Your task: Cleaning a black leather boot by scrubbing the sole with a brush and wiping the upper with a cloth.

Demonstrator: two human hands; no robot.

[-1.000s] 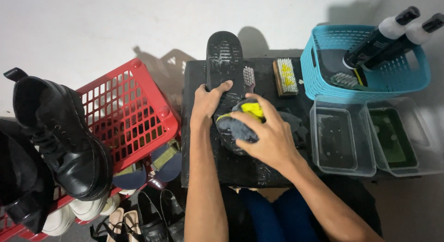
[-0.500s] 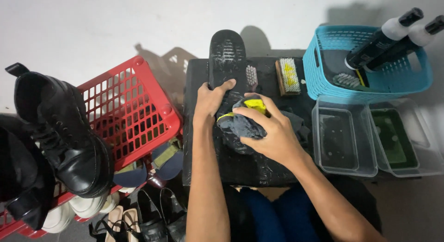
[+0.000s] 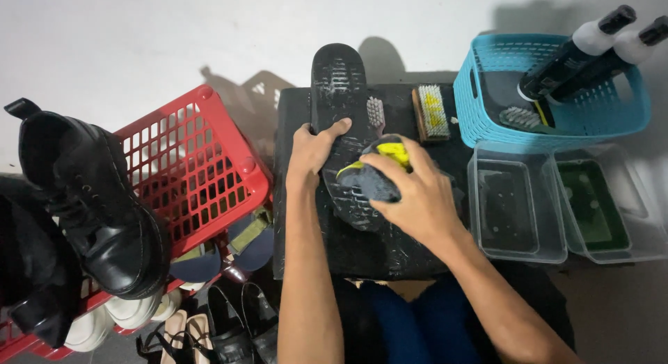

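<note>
Gripping a grey-and-yellow sponge in the right hand, pressed on the black shoe sole lying sole-up on the dark work board; left hand clasped round the sole's edge, toothbrush just beside.

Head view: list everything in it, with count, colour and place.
shoe: one, black, sole up on the black board
black board: one, centre
sponge: one, grey and yellow, on the sole
brushes: two, pale bristles, beside the shoe
blue basket: one, top right, holding two dark bottles and a brush
clear tubs: two, right
red basket: one, left
black boot: one, on the red basket
other footwear: several, bottom left
left hand: holds the shoe
right hand: grips the sponge
</note>
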